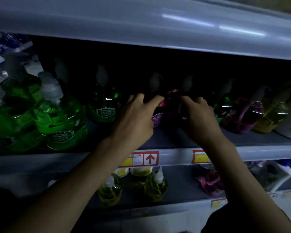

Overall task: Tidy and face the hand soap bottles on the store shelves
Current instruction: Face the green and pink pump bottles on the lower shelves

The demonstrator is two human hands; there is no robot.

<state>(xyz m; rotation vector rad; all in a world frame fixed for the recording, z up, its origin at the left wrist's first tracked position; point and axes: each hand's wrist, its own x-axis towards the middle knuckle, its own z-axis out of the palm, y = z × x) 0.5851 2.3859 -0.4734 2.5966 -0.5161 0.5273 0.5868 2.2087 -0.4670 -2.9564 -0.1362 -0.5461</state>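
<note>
Purple clear-plastic pump bottle (pixel 157 117) is standing mid-shelf at centre frame, in deep shade under the grey upper shelf (pixel 141 22). The left hand (pixel 136 116) is gripping it, fingers (pixel 155 99) spreading and curling over its shoulder just below the pump. The right hand (pixel 198 115) is bending its fingers (pixel 199 100) against a second purple bottle (pixel 174 105) touching the first. Shade is hiding whether they are clamping it, so I cannot tell.

Handling, judged: the bottle is looking full, so probably weighty. The walls are likely stiff but smooth and rounded, so slippery. The pump head is looking thin, so it is best to be holding the shoulder or body and turning the label forward.

Outward: green pump bottles (pixel 62 118) are crowding the left of frame. A yellow bottle (pixel 272 118) is sitting at far right. A red-and-yellow price tag (pixel 149 158) is on the shelf edge (pixel 175 156) below the hands.
</note>
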